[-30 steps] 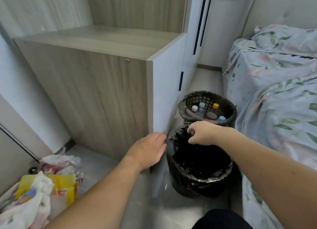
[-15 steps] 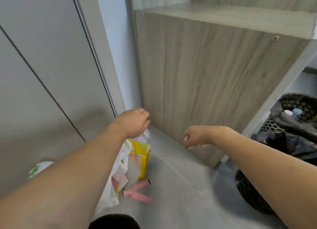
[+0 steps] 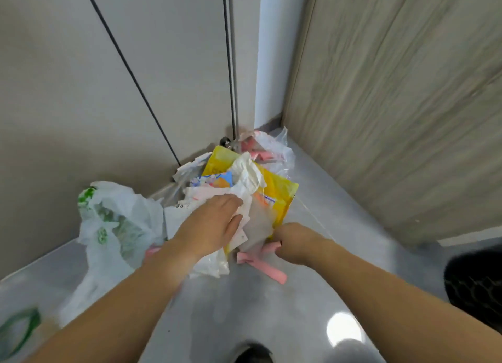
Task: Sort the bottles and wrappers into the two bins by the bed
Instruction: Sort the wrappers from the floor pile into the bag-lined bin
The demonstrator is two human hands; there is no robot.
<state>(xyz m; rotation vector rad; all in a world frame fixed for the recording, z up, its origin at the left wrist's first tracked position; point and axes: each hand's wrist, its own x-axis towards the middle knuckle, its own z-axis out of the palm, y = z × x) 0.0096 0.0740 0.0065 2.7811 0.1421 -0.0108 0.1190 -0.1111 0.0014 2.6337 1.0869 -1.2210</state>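
A heap of wrappers [image 3: 244,189] lies on the grey floor in the corner: white papers, a yellow bag [image 3: 279,197] and a clear plastic bag [image 3: 269,148] with pink pieces inside. My left hand [image 3: 210,224] rests flat on the white wrappers, its fingers stretched over them. My right hand [image 3: 294,243] is just right of the heap, fingers curled, pinching one end of a pink wrapper strip [image 3: 260,263] that lies on the floor. The black mesh bin [image 3: 475,284] shows only at the right edge. No bottles are in view.
A white plastic bag with green print [image 3: 114,221] sits left of the heap, and another blurred one [image 3: 19,332] lies at the bottom left. A wooden cabinet side [image 3: 394,104] stands on the right, with grey door panels [image 3: 108,77] behind the heap.
I have turned left, away from the bins and the bed. Both hands came down from mid-air onto the wrapper heap, the left onto the white papers, the right onto the pink strip.
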